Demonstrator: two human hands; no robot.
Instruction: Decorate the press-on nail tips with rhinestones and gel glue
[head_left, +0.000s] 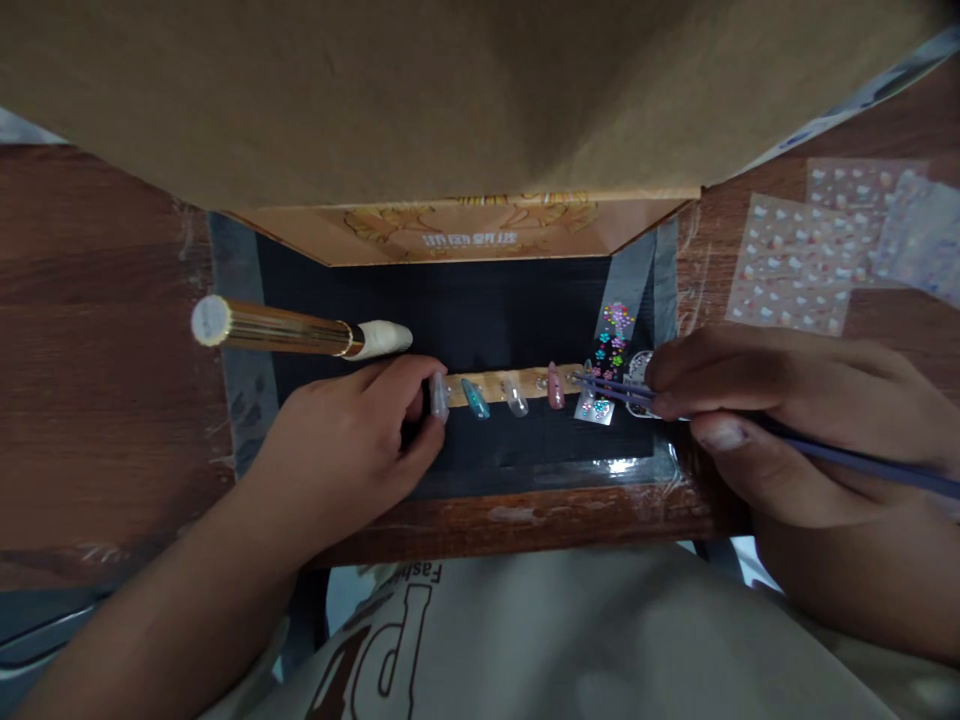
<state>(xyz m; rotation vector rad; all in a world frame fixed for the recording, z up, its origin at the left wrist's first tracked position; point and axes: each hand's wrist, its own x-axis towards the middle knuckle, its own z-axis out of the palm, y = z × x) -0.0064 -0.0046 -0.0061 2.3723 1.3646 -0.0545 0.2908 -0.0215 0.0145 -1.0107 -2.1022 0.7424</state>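
My left hand (349, 440) is closed at the left end of a narrow wooden strip (493, 386), its thumb and fingertips pinching around a clear nail tip (440, 398). Along the strip sit several false nails, among them a glittery teal nail (475, 400), a clear nail (516, 398) and a pink nail (555, 388). With my right hand (795, 425) I grip purple tweezers (626, 388), whose points reach the strip's right end. Whether anything is between the points is too small to tell. A sheet of colourful flower stickers (611, 345) lies partly behind the tweezers.
A gold-handled tool with a pale tip (300, 332) stands left of the strip. Behind rises a large cardboard box (465, 230). Patterned sticker sheets (791, 265) lie at the right on the wooden table (97, 330). A clear small case (639, 372) sits beside my right fingers.
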